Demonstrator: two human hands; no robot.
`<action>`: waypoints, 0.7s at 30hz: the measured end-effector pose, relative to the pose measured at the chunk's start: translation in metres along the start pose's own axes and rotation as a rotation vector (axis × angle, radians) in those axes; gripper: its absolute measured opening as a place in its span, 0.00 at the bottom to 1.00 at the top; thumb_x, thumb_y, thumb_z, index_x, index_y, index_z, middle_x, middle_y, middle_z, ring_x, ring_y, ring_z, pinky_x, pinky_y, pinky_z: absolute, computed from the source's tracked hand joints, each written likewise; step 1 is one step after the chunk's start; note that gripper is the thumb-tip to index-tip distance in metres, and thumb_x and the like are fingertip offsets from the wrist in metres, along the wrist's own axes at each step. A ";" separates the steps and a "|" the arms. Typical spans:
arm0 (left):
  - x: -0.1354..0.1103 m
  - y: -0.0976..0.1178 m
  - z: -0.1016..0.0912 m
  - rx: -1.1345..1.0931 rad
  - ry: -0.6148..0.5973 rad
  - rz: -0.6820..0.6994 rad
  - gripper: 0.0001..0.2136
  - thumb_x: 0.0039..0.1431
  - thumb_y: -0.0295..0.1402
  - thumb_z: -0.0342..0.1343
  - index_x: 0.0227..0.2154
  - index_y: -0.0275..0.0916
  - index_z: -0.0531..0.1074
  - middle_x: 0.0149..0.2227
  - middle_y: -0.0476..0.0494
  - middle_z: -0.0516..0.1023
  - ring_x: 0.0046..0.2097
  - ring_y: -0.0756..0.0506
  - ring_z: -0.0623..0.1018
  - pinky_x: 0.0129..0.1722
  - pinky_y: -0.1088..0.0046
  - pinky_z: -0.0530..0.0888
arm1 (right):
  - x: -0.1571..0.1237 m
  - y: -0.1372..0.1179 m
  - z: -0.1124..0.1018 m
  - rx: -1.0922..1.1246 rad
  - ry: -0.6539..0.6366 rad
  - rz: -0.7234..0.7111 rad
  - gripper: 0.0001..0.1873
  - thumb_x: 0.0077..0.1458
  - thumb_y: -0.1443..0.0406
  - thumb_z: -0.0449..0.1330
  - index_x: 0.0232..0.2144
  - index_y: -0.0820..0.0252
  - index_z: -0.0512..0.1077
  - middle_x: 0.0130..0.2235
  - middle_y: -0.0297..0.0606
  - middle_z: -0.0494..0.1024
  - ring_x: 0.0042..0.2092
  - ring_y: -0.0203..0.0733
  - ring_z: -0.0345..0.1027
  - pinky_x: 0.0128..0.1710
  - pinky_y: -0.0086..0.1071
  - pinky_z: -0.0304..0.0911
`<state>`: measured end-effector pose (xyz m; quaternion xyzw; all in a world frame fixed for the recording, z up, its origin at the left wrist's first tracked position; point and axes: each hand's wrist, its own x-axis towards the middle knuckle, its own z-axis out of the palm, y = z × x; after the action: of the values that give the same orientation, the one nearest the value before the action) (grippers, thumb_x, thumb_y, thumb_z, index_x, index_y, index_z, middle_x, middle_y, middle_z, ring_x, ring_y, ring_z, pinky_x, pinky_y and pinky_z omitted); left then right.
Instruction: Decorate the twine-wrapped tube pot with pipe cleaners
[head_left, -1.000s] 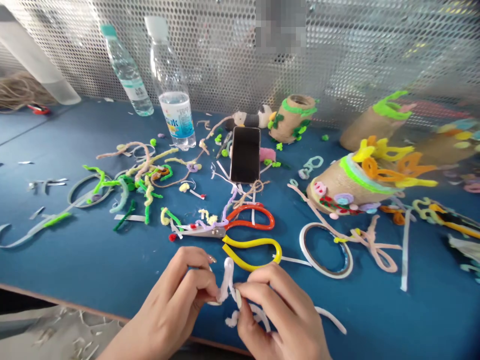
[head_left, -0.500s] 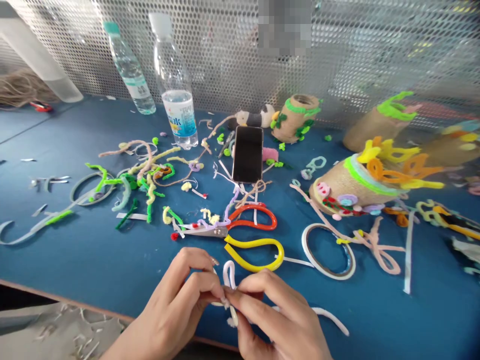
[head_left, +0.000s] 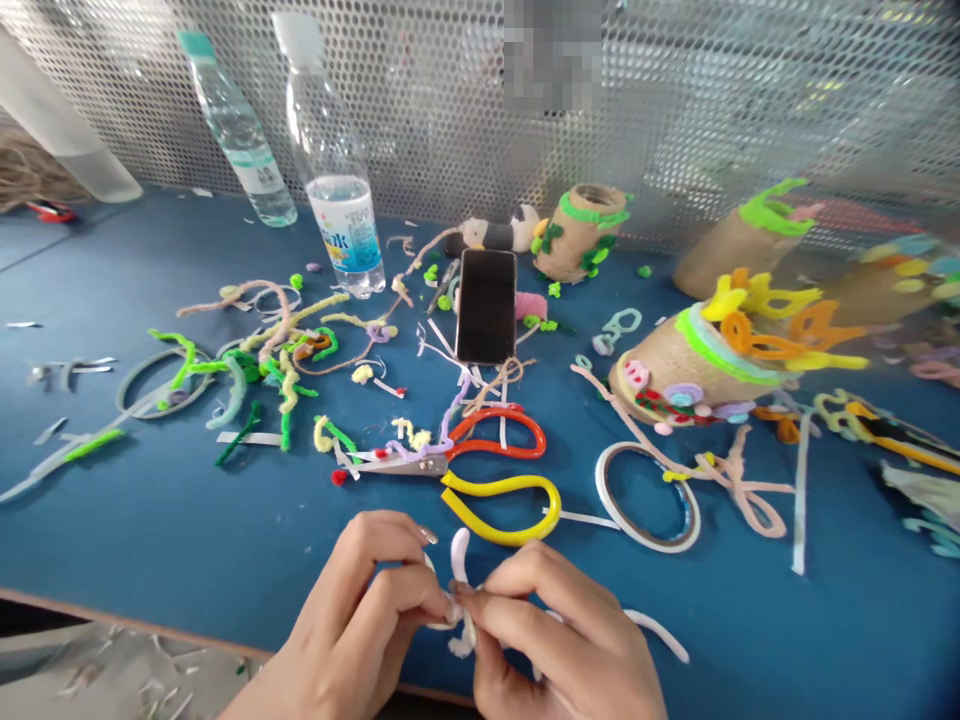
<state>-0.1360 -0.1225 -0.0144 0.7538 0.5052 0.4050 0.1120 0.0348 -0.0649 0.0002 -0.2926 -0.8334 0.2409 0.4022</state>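
Between my two hands, near the table's front edge, is a white pipe cleaner (head_left: pixel 460 556) bent into loops. My left hand (head_left: pixel 375 610) is closed, pinching it where the strands cross. My right hand (head_left: pixel 559 630) is closed on the same crossing, fingertips almost touching the left ones. One loop stands up above the fingers, and a white tail (head_left: pixel 658 634) sticks out past the right hand. The fingers hide much of the crossing. Just beyond the hands lie scissors (head_left: pixel 427 464) with one red and one yellow handle, blades pointing left.
A tape roll (head_left: pixel 600 500) lies right of the scissors. Behind them is a phone (head_left: pixel 487 305). Two water bottles (head_left: pixel 346 235) (head_left: pixel 259 175) stand by the perforated metal screen (head_left: pixel 450 110). Twine-wrapped tubes (head_left: pixel 645 375) stand right; pipe-cleaner scraps (head_left: pixel 285 395) litter the left.
The upright white loop now looks narrower, like a single bent strand, and the fingers have shifted slightly around the crossing. The whole view has moved a little, so the table items sit further left.
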 end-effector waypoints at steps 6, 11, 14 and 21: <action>-0.001 0.001 0.002 0.049 -0.011 0.000 0.13 0.57 0.13 0.45 0.35 0.37 0.67 0.37 0.43 0.64 0.48 0.46 0.68 0.44 0.73 0.70 | -0.007 0.000 0.000 0.043 0.000 0.053 0.12 0.46 0.79 0.57 0.29 0.60 0.74 0.25 0.33 0.73 0.26 0.31 0.66 0.27 0.22 0.64; -0.001 0.001 0.000 0.092 -0.002 0.026 0.13 0.57 0.13 0.45 0.36 0.36 0.68 0.37 0.43 0.65 0.48 0.46 0.68 0.45 0.72 0.70 | -0.006 0.001 -0.004 0.202 -0.056 0.169 0.11 0.46 0.78 0.57 0.30 0.62 0.74 0.28 0.36 0.73 0.28 0.33 0.68 0.28 0.23 0.64; -0.003 0.001 -0.005 0.104 -0.032 0.078 0.12 0.60 0.16 0.45 0.37 0.37 0.70 0.36 0.43 0.68 0.48 0.45 0.69 0.45 0.70 0.71 | -0.003 0.001 -0.009 0.349 -0.151 0.278 0.10 0.48 0.76 0.56 0.31 0.63 0.75 0.30 0.37 0.73 0.30 0.34 0.69 0.29 0.23 0.65; -0.014 0.001 -0.009 0.229 0.053 0.209 0.12 0.62 0.23 0.46 0.38 0.41 0.74 0.31 0.48 0.75 0.41 0.45 0.77 0.41 0.67 0.74 | 0.001 0.001 -0.009 0.427 -0.274 0.359 0.09 0.49 0.76 0.59 0.29 0.64 0.78 0.28 0.36 0.73 0.29 0.32 0.68 0.28 0.21 0.64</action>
<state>-0.1442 -0.1367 -0.0154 0.7992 0.4698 0.3737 -0.0307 0.0419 -0.0623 0.0049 -0.3086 -0.7455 0.5150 0.2894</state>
